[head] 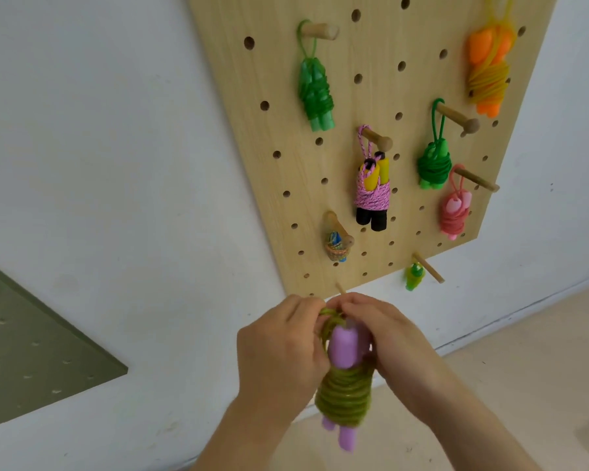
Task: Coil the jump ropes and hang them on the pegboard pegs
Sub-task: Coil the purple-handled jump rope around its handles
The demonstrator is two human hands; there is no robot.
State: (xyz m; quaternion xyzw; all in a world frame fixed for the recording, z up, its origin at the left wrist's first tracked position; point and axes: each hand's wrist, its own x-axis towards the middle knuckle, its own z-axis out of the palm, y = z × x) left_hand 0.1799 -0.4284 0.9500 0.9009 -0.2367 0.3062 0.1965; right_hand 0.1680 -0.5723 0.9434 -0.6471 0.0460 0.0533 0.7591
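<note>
Seven coiled jump ropes hang on the pegboard (269,185) above the fingers (349,302): three green, one orange, one pink-and-yellow, one pink, one multicoloured. One purple-handled rope (346,379) sits between two hands' fingers.

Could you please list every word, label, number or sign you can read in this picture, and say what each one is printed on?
None: no readable text shows on the light wooden pegboard, the hung rope bundles, the white wall, or the olive-green rope coiled round purple handles held by the left hand and right hand.
</note>
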